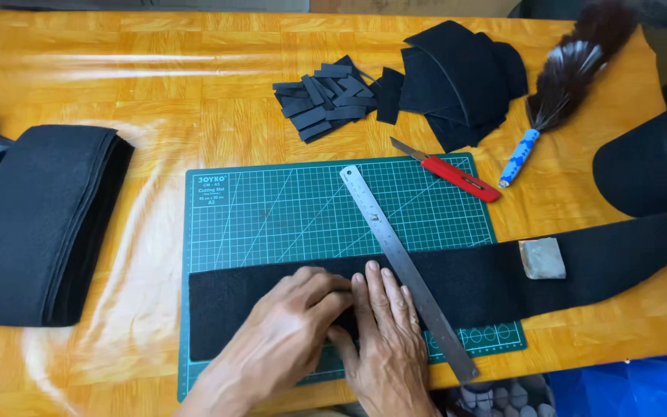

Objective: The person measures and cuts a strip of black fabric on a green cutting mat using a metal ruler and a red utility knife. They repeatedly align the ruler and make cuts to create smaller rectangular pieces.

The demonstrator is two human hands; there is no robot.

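Black felt strip (488, 282) flat under both hands' grip

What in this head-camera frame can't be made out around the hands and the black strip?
- Black fabric strip: its stretch beneath the left hand and right hand is covered, so anything they pinch is hidden; its right end leaves the frame.
- Steel ruler: graduations too small to read.
- Red utility knife: blade extension too small to judge.
- Black fabric stack: layer count unclear, left side cut off.
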